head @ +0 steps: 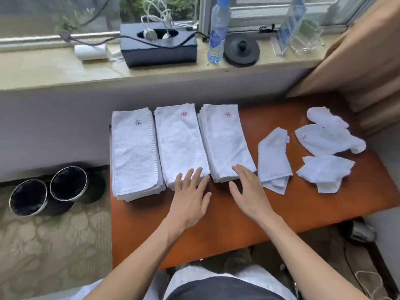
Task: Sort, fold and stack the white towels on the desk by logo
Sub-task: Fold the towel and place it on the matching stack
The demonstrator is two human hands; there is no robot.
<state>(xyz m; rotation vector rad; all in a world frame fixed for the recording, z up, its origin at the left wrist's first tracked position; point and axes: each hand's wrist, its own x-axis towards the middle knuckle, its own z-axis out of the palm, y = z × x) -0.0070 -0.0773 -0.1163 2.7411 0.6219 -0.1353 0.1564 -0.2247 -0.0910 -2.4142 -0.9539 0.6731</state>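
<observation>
Three folded stacks of white towels lie side by side on the orange desk (227,230). The left stack (134,156) shows a blue logo, the middle stack (179,144) a red logo, and the right stack (225,139) a pale red logo. My left hand (190,200) lies flat with straight fingers, its fingertips on the near end of the middle stack. With fingers spread, my right hand (249,193) touches the near end of the right stack. Several loose crumpled towels lie to the right: one (272,159) beside the stacks, one (326,139) with a red logo, another (324,172) in front.
A window sill behind the desk carries a dark tissue box (158,46) with cables, a water bottle (217,31), a black kettle base (241,50) and a towel roll (91,51). Two black bins (49,191) stand on the carpet at the left. A curtain (363,61) hangs at the right.
</observation>
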